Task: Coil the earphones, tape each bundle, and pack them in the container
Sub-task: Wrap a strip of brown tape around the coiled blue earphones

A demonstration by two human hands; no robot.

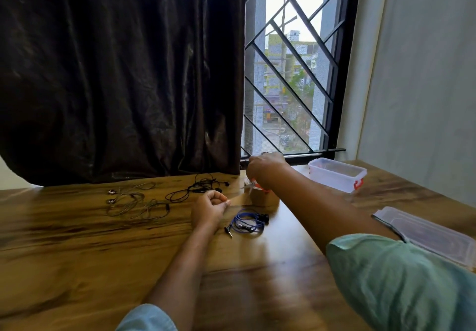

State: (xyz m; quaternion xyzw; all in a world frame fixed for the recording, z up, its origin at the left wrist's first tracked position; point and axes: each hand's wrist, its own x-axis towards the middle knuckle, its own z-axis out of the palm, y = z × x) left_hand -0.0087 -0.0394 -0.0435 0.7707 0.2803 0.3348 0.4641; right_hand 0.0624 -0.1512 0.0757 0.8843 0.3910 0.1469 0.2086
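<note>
- The blue earphones (248, 223) are lying coiled at centre frame on the counter (77, 240), just below the tape roll (265, 199).
- The left hand (210, 208) is pinching a tape strip (240, 199) drawn from the roll, fingers (223, 198) curled.
- The right hand (266, 167) is gripping orange-handled scissors (253, 185) over the roll.
- Black earphones (195, 189) and grey earphones (131, 201) are lying loose at left.
- The container (337, 174) is sitting open at right, its lid (425, 235) apart.
</note>
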